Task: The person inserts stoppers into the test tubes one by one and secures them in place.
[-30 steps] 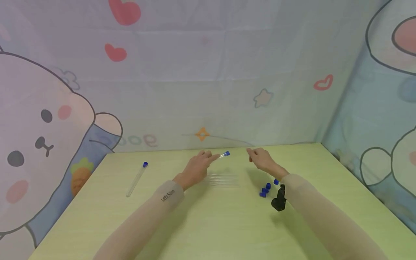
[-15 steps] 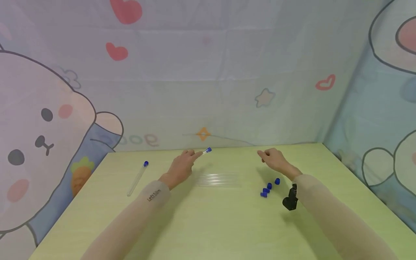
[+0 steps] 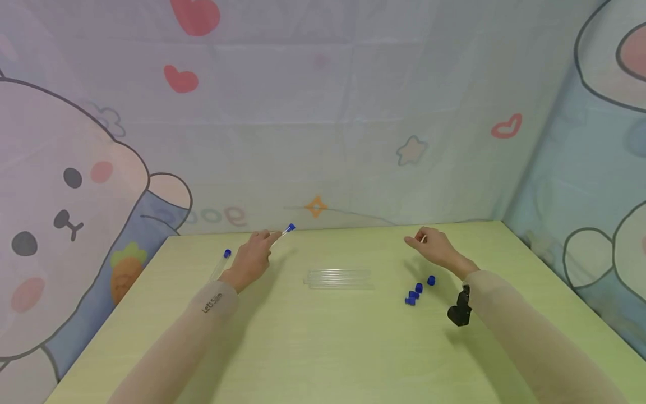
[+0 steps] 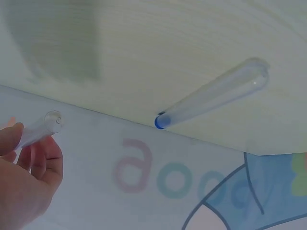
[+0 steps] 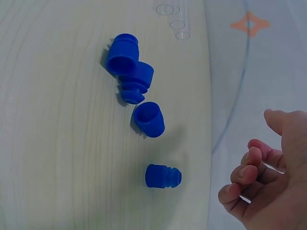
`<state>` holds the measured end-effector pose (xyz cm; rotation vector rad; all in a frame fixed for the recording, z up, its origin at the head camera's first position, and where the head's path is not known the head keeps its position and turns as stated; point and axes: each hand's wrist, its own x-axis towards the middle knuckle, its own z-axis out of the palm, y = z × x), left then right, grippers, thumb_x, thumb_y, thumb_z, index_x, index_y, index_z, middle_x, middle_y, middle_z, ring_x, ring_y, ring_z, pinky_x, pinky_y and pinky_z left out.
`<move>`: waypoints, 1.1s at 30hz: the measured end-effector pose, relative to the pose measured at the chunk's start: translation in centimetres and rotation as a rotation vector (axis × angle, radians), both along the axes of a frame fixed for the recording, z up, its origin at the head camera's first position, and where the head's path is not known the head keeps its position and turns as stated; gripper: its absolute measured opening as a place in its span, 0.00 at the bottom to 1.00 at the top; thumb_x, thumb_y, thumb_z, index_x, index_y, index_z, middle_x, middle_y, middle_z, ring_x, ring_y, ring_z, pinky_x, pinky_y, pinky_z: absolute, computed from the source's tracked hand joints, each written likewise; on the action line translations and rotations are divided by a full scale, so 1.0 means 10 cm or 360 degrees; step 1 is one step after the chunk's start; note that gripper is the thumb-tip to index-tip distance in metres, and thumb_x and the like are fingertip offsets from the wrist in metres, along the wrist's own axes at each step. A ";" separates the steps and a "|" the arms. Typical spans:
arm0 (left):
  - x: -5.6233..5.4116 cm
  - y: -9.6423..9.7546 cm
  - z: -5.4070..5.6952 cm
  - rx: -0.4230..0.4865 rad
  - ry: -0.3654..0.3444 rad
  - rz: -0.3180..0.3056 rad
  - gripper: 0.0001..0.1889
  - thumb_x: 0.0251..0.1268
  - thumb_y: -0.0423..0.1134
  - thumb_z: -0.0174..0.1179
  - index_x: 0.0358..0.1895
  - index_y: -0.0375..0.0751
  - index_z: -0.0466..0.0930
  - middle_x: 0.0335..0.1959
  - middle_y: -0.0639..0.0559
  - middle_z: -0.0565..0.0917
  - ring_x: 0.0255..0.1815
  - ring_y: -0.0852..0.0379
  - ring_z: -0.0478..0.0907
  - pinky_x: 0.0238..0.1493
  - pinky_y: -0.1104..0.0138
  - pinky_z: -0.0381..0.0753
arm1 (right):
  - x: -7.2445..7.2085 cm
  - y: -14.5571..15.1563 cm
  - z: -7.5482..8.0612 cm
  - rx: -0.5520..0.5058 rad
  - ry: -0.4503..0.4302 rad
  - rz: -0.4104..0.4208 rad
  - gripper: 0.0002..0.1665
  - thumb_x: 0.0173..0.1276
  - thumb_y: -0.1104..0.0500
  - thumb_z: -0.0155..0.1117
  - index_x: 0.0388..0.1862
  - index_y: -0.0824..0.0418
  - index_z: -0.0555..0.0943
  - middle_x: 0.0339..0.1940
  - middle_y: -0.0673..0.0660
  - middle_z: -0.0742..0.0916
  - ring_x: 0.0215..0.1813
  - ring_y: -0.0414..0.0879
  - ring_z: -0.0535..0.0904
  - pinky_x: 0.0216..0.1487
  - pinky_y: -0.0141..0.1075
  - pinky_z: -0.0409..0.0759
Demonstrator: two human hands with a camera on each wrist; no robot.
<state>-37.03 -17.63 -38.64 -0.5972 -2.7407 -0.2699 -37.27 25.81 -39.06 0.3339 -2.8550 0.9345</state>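
Observation:
My left hand pinches a clear test tube above the table; its blue stopper points up and to the right in the head view. In the left wrist view the tube's rounded end faces the camera. Beyond that hand lies another stoppered test tube, partly covered by the left wrist in the head view. My right hand hovers over the far right of the table with loosely curled fingers and holds nothing. Several loose blue stoppers lie on the table beneath it.
Several clear, unstoppered test tubes lie side by side mid-table, between the hands. A printed cloth hangs behind the table's back edge. A black wrist camera hangs beneath the right sleeve.
My left hand has moved left with the stoppered test tube, off the row of clear tubes and towards the one lying on the left. My right hand has shifted right and its fingers have loosened.

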 end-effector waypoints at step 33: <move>0.02 -1.07 -0.06 0.0083 -0.0291 0.0374 0.27 0.61 0.23 0.53 0.66 0.27 0.65 0.53 0.27 0.75 0.55 0.30 0.73 0.47 0.41 0.78 | 0.05 0.17 0.02 0.0086 -0.0069 -0.0026 0.17 0.74 0.54 0.54 0.37 0.69 0.75 0.23 0.55 0.76 0.24 0.44 0.66 0.25 0.35 0.65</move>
